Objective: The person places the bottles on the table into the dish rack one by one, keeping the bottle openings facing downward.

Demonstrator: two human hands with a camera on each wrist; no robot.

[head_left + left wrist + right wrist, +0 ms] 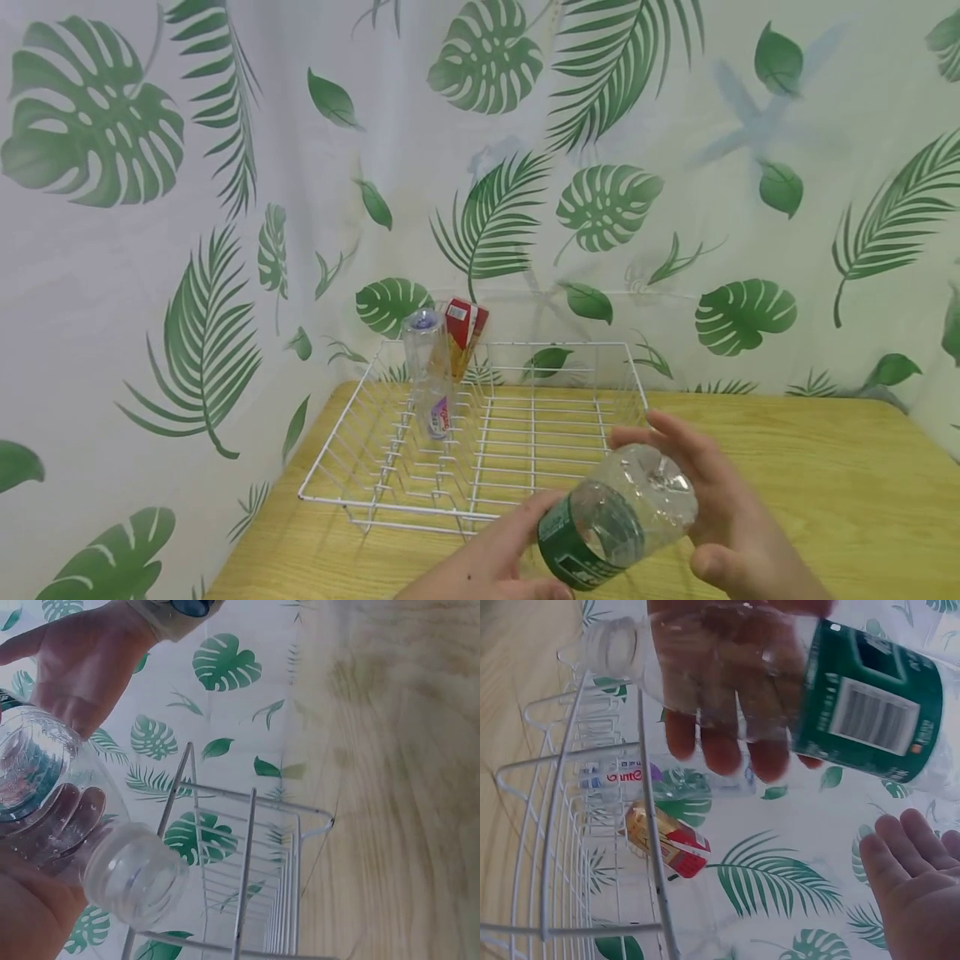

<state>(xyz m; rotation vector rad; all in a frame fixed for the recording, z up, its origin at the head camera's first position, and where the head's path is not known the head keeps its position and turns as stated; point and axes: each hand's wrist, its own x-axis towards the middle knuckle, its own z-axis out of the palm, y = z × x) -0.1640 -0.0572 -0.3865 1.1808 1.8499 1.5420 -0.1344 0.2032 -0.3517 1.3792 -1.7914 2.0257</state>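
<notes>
My left hand (510,546) holds a clear plastic bottle (660,492) with a green label, its base tilted up towards the right in the head view. In the right wrist view, the fingers (769,761) of that hand lie behind the bottle's upper part, and its uncapped neck (611,649) sticks out on the left. My right hand (727,508) is beside the base end, fingers spread and apart from the bottle; the left wrist view also shows this hand (90,664) with nothing in it.
A white wire rack (532,450) stands on the wooden table (825,500) beyond the hands. In its left part, another clear bottle (427,367) stands upside down beside a red and yellow carton (465,325). Leaf-patterned sheeting (600,317) hangs behind and at the left.
</notes>
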